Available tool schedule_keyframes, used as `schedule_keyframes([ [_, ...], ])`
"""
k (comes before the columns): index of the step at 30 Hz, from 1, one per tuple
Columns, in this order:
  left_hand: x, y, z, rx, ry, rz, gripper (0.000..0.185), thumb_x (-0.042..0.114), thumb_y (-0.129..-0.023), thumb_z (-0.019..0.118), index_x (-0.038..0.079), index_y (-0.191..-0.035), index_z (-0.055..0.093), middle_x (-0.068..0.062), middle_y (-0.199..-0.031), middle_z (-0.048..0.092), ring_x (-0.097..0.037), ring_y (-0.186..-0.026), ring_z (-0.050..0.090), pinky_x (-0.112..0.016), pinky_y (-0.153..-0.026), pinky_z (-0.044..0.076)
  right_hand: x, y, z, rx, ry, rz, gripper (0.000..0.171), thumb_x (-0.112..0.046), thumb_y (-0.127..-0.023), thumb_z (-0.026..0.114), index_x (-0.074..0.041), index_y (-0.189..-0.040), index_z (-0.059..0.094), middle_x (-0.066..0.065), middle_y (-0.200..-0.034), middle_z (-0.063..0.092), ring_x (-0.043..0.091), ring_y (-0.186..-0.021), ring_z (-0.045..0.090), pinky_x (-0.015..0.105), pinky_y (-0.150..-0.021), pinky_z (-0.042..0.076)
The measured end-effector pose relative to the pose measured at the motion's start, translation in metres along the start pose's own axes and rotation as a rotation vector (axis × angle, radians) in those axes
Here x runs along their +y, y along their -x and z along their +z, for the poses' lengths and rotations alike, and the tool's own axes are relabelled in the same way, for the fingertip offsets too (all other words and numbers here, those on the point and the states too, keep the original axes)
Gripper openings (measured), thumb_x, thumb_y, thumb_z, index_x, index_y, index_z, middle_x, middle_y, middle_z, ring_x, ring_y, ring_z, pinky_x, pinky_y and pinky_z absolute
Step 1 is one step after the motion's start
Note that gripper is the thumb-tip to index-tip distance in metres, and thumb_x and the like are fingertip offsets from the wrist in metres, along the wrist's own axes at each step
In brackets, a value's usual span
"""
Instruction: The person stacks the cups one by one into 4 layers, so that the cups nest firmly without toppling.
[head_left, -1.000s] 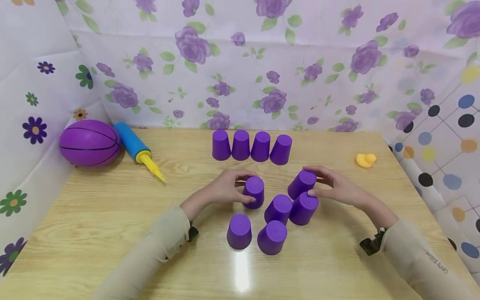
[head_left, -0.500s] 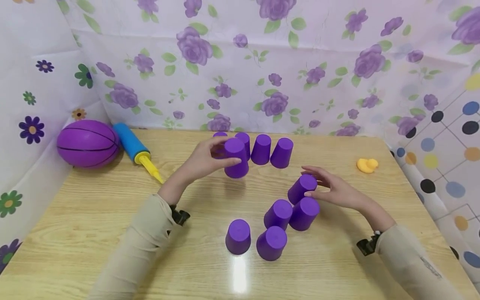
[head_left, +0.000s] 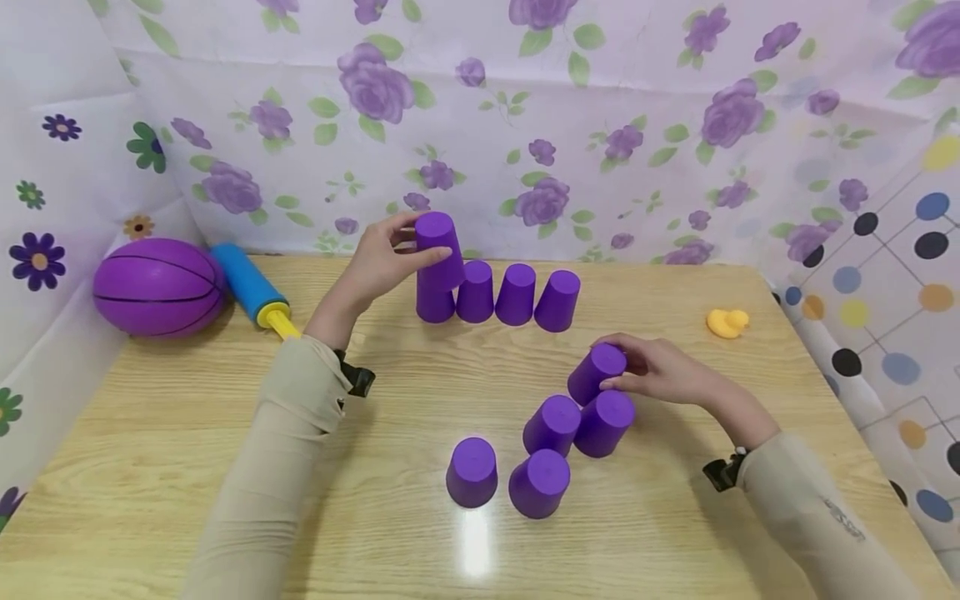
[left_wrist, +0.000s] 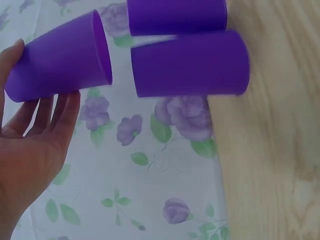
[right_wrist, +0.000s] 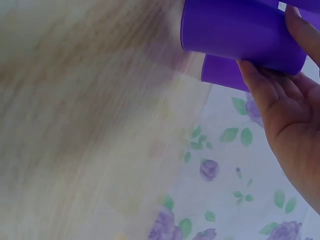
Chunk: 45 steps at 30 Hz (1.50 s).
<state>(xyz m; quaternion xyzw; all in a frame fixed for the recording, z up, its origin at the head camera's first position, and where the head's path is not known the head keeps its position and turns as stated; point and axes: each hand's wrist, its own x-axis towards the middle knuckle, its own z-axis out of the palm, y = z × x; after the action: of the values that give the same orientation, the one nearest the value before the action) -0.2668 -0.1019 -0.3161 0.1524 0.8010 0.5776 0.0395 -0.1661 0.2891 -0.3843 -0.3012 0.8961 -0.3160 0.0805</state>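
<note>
My left hand (head_left: 378, 262) holds a purple cup (head_left: 438, 250) upside down, fingers on one side and thumb on the other. It hangs just above the leftmost cup (head_left: 435, 305) of a back row; the left wrist view shows a gap between the held cup (left_wrist: 62, 60) and the row cup (left_wrist: 190, 65). To the right in the row stand more upturned cups (head_left: 516, 296). My right hand (head_left: 663, 371) grips another purple cup (head_left: 596, 374) at the right, close behind a neighbouring cup (head_left: 604, 425). In the right wrist view thumb and fingers surround that cup (right_wrist: 240, 35).
Nearer stand more upturned cups: one in the middle (head_left: 552, 427), two in front, left (head_left: 472, 473) and right (head_left: 539, 485). A purple ball (head_left: 159, 287) and a blue-yellow pump (head_left: 247, 283) lie back left. A yellow duck (head_left: 727, 322) sits at the right of the table (head_left: 375, 517).
My left hand has carried its cup from beside the right cluster back and left, then up over the row's leftmost cup. The right hand stays around its cup.
</note>
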Motion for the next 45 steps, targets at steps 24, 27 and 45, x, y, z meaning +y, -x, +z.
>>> schedule_keyframes([
  [24,-0.013,-0.036,0.017,-0.005,-0.032,0.012,0.059,0.024,-0.077,0.078,0.012,-0.129,0.053,-0.009,-0.124,0.057,-0.026,-0.115,0.053,-0.038,-0.097,0.045,0.0,0.001,-0.003,-0.016,0.007,0.033,0.049,-0.026,-0.083,0.071,-0.011,-0.126,0.054,-0.002,-0.101,0.068,0.008,-0.089,0.064,0.029,-0.077,0.054],
  [27,-0.013,-0.037,0.017,-0.018,-0.053,0.007,0.06,0.021,-0.078,0.077,0.01,-0.131,0.051,-0.012,-0.125,0.056,-0.028,-0.116,0.053,-0.04,-0.098,0.044,0.0,0.001,-0.003,-0.009,0.021,0.024,0.049,-0.025,-0.083,0.072,-0.012,-0.126,0.054,-0.003,-0.099,0.068,0.006,-0.086,0.063,0.028,-0.075,0.053],
  [45,-0.018,-0.015,0.013,0.037,-0.099,-0.04,0.098,0.041,-0.07,0.08,0.023,-0.147,0.022,-0.007,-0.144,0.038,-0.023,-0.134,0.034,-0.041,-0.108,0.033,0.003,0.004,0.0,0.009,-0.04,0.016,0.049,-0.023,-0.084,0.07,-0.008,-0.127,0.053,0.001,-0.107,0.066,0.009,-0.095,0.063,0.027,-0.083,0.053],
])
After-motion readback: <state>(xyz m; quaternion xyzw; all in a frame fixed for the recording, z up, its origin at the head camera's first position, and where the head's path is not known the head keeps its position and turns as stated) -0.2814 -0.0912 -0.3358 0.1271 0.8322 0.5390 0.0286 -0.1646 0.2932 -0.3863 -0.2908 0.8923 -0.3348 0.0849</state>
